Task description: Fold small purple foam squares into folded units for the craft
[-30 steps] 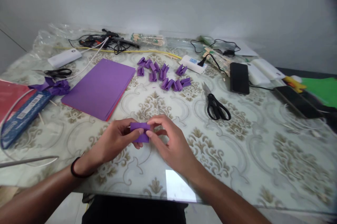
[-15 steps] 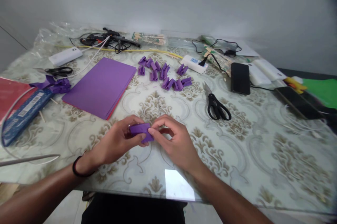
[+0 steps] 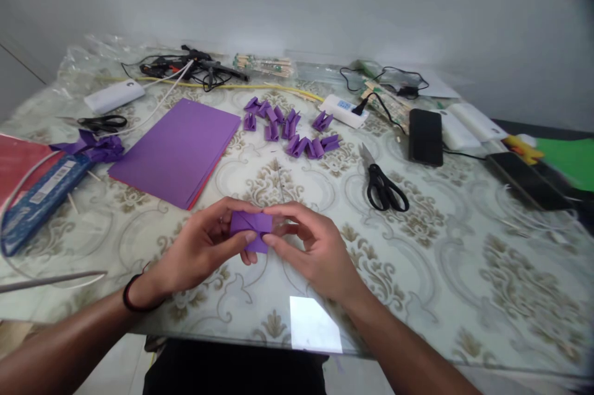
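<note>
Between my two hands, over the near middle of the table, is a small folded piece of purple paper (image 3: 252, 222) with crease lines across its face. My left hand (image 3: 211, 243) grips its left side, thumb across the front and fingers behind. At its right edge my right hand (image 3: 309, 246) pinches the paper between thumb and forefinger. Beyond the hands stand several folded purple paper pieces (image 3: 291, 125). A stack of purple paper sheets (image 3: 179, 150), with red showing beneath, lies to the left.
Black-handled scissors (image 3: 384, 187) lie right of my hands, a second pair (image 3: 104, 123) at the left. A white power strip (image 3: 342, 111), a black phone (image 3: 425, 138) and tangled black cables (image 3: 199, 67) sit farther back. A blue packet (image 3: 49, 197) is at left.
The small purple paper tilted, then came back level, and its face now shows diagonal creases and a raised upper flap. My fingers have shifted along its edges.
</note>
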A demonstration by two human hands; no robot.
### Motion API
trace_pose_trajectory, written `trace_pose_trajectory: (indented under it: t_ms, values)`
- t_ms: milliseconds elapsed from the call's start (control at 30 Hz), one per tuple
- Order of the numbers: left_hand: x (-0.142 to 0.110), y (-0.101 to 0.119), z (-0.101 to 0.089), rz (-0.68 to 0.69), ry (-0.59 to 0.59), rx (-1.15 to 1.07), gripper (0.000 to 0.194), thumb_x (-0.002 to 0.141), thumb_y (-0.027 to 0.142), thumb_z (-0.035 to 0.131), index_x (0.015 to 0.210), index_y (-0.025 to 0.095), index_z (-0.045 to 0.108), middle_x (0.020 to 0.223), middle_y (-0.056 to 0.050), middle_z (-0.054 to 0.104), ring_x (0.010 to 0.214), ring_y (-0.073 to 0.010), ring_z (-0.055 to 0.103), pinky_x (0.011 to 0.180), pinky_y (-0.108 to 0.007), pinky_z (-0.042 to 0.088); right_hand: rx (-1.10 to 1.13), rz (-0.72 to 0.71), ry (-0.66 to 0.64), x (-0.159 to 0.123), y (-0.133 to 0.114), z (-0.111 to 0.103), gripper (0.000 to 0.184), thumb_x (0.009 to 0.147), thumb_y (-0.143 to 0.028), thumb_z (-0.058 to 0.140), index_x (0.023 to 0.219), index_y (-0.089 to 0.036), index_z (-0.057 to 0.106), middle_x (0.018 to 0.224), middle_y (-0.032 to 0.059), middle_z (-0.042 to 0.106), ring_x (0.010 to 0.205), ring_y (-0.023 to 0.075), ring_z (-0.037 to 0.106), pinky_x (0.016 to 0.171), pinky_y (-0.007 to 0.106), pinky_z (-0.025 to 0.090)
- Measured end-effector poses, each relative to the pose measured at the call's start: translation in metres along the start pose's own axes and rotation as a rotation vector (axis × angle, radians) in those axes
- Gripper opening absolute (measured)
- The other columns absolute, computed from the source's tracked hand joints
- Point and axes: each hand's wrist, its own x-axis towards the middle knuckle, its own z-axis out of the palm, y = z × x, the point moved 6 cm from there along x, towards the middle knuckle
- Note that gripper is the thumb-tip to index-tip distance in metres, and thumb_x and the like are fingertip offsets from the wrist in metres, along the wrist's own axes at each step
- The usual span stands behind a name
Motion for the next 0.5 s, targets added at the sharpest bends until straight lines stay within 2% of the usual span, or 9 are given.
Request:
trace_pose_trajectory:
  t_ms: [267,400,500]
  values:
    - [-0.0018,-0.001,-0.0008,0.005,-0.009,-0.023,0.026,0.102,0.024,0.076,0.127,0.02,0.073,0.086,-0.003,0.08,0.073,-0.0162,0.079,0.072,-0.027,0.066,0.091,0.062,0.034,0.0011,-0.0045,0.0016,0.012,0.098,-0.029,0.073,0.105,-0.027,0.082,0.097,0.0026,0.08,0.082,0.0183,0.078,0.069,0.031,0.07]
    - [-0.0018,-0.0016,-0.0023,0.019,0.018,0.011,0.018,0.1,0.025,0.077,0.117,0.019,0.076,0.097,-0.006,0.08,0.072,-0.015,0.077,0.071,-0.027,0.066,0.138,0.103,0.044,0.0009,0.0,0.0026,0.011,0.097,-0.031,0.076,0.106,-0.027,0.082,0.095,0.0017,0.082,0.076,0.0179,0.079,0.07,0.033,0.071]
    - [-0.0003,0.0008,-0.0034,0.034,0.069,-0.013,0.025,0.099,0.023,0.078,0.122,0.02,0.069,0.091,-0.003,0.078,0.07,-0.0133,0.073,0.066,-0.024,0.064,0.148,0.138,0.049,0.0007,0.0035,0.0017,0.012,0.096,-0.035,0.078,0.103,-0.025,0.08,0.091,0.0018,0.081,0.072,0.018,0.079,0.068,0.033,0.071]
